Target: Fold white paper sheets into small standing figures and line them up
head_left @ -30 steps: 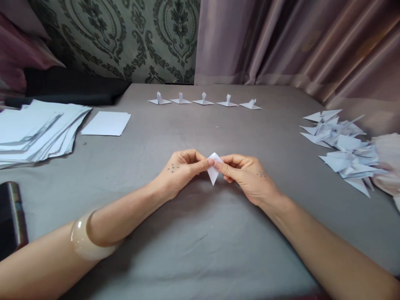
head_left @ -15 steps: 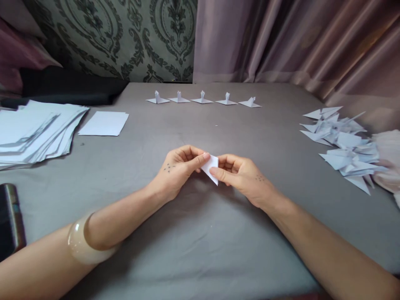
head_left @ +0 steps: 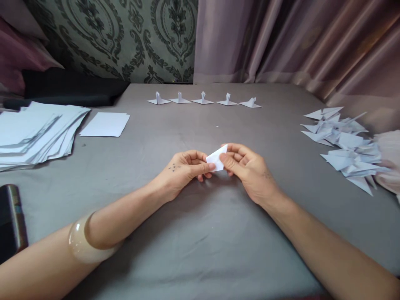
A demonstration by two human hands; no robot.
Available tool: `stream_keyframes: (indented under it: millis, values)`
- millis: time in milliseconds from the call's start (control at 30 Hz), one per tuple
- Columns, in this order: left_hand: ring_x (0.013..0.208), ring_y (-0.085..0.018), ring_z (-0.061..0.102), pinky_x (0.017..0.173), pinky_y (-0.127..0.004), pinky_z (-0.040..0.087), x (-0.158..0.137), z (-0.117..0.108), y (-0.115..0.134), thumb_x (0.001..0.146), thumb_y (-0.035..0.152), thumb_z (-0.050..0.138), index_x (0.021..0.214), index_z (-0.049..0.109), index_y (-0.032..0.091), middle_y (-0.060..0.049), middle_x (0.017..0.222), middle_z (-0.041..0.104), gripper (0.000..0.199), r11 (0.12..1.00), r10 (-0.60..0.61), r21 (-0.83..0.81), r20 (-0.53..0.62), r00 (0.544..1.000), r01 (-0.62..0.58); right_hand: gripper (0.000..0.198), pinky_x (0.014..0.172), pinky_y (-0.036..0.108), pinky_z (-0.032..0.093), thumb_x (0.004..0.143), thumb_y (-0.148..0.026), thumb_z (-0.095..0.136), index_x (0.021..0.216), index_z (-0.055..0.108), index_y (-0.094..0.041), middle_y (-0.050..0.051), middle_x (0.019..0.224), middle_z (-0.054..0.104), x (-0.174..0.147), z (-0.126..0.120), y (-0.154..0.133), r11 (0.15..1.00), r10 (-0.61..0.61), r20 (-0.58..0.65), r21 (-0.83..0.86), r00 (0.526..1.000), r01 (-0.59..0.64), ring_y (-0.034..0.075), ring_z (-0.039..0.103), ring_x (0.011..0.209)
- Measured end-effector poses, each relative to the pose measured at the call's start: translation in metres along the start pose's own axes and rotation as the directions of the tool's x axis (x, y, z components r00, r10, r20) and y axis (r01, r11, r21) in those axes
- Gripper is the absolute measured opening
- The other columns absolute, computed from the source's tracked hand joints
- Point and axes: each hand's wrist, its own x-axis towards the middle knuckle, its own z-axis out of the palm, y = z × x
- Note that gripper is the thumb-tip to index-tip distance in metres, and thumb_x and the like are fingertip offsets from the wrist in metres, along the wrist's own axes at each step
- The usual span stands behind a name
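Between my two hands, a small piece of folded white paper (head_left: 215, 159) is held above the grey cloth, its point now at the upper right. My left hand (head_left: 189, 168) pinches its lower left part, thumb on top and fingers curled beneath. On the right edge, my right hand (head_left: 245, 166) grips it between thumb and bent fingers. The paper's back side is hidden. Beyond the hands, several small folded paper figures (head_left: 203, 98) stand in a row near the far edge of the table.
Loose white sheets (head_left: 46, 133) are piled at the left, beside a small stack of square paper (head_left: 106, 124). A phone (head_left: 12, 221) lies at the left edge. Several folded paper pieces (head_left: 350, 146) are heaped at the right, near pink cloth (head_left: 389, 158). Curtains hang behind the table (head_left: 175, 258).
The folded paper has been turned so its point, which was facing down, is now at the upper right. Both hands have shifted slightly and changed where they pinch it.
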Motion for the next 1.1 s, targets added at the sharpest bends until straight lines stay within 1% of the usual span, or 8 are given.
stream_keyframes:
  millis: [100, 233, 467, 567, 733, 867, 1033, 1100]
  values:
    - [0.062, -0.011, 0.061, 0.056, -0.021, 0.042, 0.000, 0.000, -0.001, 0.065, 0.027, 0.083, 0.078, 0.064, 0.014, -0.001, 0.065, 0.066, 0.026, 1.000, 0.017, -0.015, 0.014, 1.000, -0.017, 0.030, 0.060, 0.027, 0.042, 0.071, -0.045, 0.075, 0.085, 0.071, -0.019, 0.003, 0.077, 0.068, -0.004, 0.005, -0.002, 0.999, 0.026, 0.120, -0.036, 0.992, -0.021, 0.013, 0.058, 0.069]
    - [0.062, -0.011, 0.063, 0.057, -0.022, 0.043, 0.000, 0.000, -0.001, 0.069, 0.028, 0.080, 0.076, 0.064, 0.014, -0.002, 0.068, 0.069, 0.023, 1.000, -0.003, 0.015, 0.054, 0.999, 0.002, 0.027, 0.057, 0.026, 0.037, 0.072, -0.044, 0.075, 0.068, 0.069, -0.018, -0.001, 0.062, 0.061, -0.005, 0.005, -0.005, 0.998, 0.056, 0.104, -0.017, 0.993, -0.055, 0.009, 0.049, 0.057]
    - [0.060, -0.009, 0.058, 0.059, -0.022, 0.043, -0.002, 0.002, 0.002, 0.071, 0.030, 0.078, 0.080, 0.068, 0.013, -0.003, 0.071, 0.069, 0.022, 0.993, -0.063, 0.106, 0.104, 0.993, 0.052, 0.026, 0.056, 0.026, 0.030, 0.070, -0.045, 0.075, 0.070, 0.072, -0.019, -0.003, 0.059, 0.055, -0.001, -0.002, -0.010, 0.994, 0.097, 0.052, 0.042, 0.994, -0.099, 0.008, 0.038, 0.058]
    - [0.062, -0.009, 0.056, 0.058, -0.021, 0.042, -0.002, 0.006, 0.003, 0.068, 0.033, 0.079, 0.082, 0.069, 0.014, -0.001, 0.069, 0.066, 0.026, 0.991, -0.029, 0.135, 0.037, 0.999, 0.023, 0.027, 0.054, 0.026, 0.028, 0.068, -0.045, 0.077, 0.071, 0.073, -0.018, -0.004, 0.056, 0.051, 0.004, -0.003, -0.006, 0.992, 0.122, 0.048, 0.040, 0.991, -0.124, 0.008, 0.036, 0.055]
    - [0.056, -0.007, 0.049, 0.054, -0.020, 0.038, 0.003, 0.002, 0.004, 0.068, 0.041, 0.078, 0.071, 0.069, 0.012, -0.001, 0.062, 0.060, 0.031, 0.996, 0.044, 0.076, -0.073, 0.996, -0.039, 0.039, 0.057, 0.024, 0.034, 0.073, -0.054, 0.068, 0.068, 0.072, -0.015, -0.001, 0.059, 0.057, 0.017, -0.004, -0.003, 0.990, 0.139, 0.114, 0.024, 0.984, -0.142, 0.009, 0.046, 0.058]
    - [0.057, -0.010, 0.052, 0.056, -0.022, 0.041, 0.012, -0.011, 0.007, 0.068, 0.044, 0.076, 0.077, 0.071, 0.011, -0.003, 0.062, 0.060, 0.035, 0.998, 0.039, 0.044, -0.074, 0.997, -0.036, 0.040, 0.065, 0.026, 0.043, 0.064, -0.044, 0.077, 0.090, 0.074, -0.015, 0.004, 0.081, 0.070, 0.030, -0.004, -0.012, 0.988, 0.154, 0.168, -0.053, 0.974, -0.147, 0.012, 0.058, 0.070]
    - [0.062, -0.011, 0.053, 0.062, -0.023, 0.043, 0.025, -0.027, 0.016, 0.075, 0.042, 0.070, 0.084, 0.070, 0.013, -0.003, 0.071, 0.064, 0.031, 0.945, 0.172, 0.288, -0.035, 0.984, -0.155, 0.026, 0.075, 0.030, 0.050, 0.073, -0.034, 0.068, 0.090, 0.072, -0.015, 0.006, 0.086, 0.071, 0.047, -0.002, -0.008, 0.962, -0.079, 0.207, -0.242, 0.975, 0.129, 0.015, 0.063, 0.077]
    - [0.071, -0.013, 0.055, 0.070, -0.026, 0.045, 0.030, -0.034, 0.020, 0.082, 0.034, 0.063, 0.087, 0.068, 0.015, -0.005, 0.082, 0.067, 0.020, 0.764, 0.376, 0.547, 0.053, 0.925, -0.342, 0.017, 0.081, 0.032, 0.049, 0.080, -0.027, 0.061, 0.089, 0.071, -0.018, 0.006, 0.091, 0.070, 0.051, -0.001, -0.002, 0.884, -0.249, 0.219, -0.346, 0.943, 0.314, 0.017, 0.063, 0.084]
